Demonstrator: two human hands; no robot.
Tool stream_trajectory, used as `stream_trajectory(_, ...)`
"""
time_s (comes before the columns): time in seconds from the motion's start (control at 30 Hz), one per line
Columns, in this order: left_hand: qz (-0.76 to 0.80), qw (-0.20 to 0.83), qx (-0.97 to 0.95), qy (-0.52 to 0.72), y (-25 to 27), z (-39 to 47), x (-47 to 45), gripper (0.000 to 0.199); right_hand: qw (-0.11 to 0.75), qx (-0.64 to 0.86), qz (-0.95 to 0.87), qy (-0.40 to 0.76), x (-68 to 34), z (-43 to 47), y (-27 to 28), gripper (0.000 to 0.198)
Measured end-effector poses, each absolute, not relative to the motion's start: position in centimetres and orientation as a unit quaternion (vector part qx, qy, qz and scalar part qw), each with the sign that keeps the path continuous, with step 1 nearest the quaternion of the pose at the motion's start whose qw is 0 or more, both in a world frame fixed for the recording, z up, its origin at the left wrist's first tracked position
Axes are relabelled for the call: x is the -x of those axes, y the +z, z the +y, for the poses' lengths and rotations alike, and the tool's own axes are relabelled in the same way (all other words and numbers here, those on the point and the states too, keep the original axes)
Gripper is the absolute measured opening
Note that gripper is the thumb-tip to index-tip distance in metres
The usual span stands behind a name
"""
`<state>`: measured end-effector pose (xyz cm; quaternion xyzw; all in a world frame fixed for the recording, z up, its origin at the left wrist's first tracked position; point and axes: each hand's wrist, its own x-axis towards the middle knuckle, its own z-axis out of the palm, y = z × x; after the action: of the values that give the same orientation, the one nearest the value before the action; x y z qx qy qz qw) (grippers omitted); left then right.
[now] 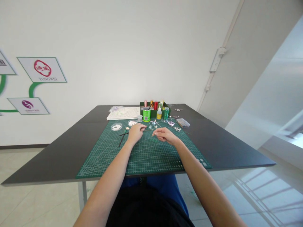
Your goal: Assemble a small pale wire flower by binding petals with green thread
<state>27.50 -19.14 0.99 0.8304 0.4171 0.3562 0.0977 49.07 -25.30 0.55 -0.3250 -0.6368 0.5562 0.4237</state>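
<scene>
Both of my hands are over the green cutting mat (106, 157). My left hand (135, 133) rests low on it, fingers drawn together and pointing right; whatever is at their tips is too small to name. Close to that hand lie thin dark sticks (121, 140) and a small pale flower-like piece (127, 128). To the right, my right hand (165, 135) is closed in a pinch, its tips facing the left hand. Anything between those fingertips is too fine to make out. Just beyond the hands are small pale, shiny pieces (152, 123).
Behind stand a green can (146, 114), a yellow glue bottle (159, 113), green thread spools (166, 113) and a dark green box (168, 111) of coloured spools. White-handled scissors (177, 129) and a clear case (183, 123) lie right. Shallow dishes (116, 126) and white cloth (127, 113) are left.
</scene>
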Motion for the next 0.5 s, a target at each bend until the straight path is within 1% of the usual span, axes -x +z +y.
stream_trajectory(0.13, 0.396, 0.082, -0.857, 0.318, 0.79, -19.25, -27.54, 0.025, 0.441, 0.314, -0.62, 0.567, -48.99, -25.56, 0.89, 0.031)
stream_trajectory(0.27, 0.377, 0.086, -0.873, 0.298, 0.89, -19.63, -27.58, 0.03, 0.464, 0.311, -0.6, 0.573, -48.99, -25.72, 1.11, 0.032)
stream_trajectory(0.5, 0.36, 0.087, -0.889, 0.269, 1.04, -19.84, -27.62, 0.029, 0.477, 0.328, -0.587, 0.566, -49.04, -25.72, 1.25, 0.039)
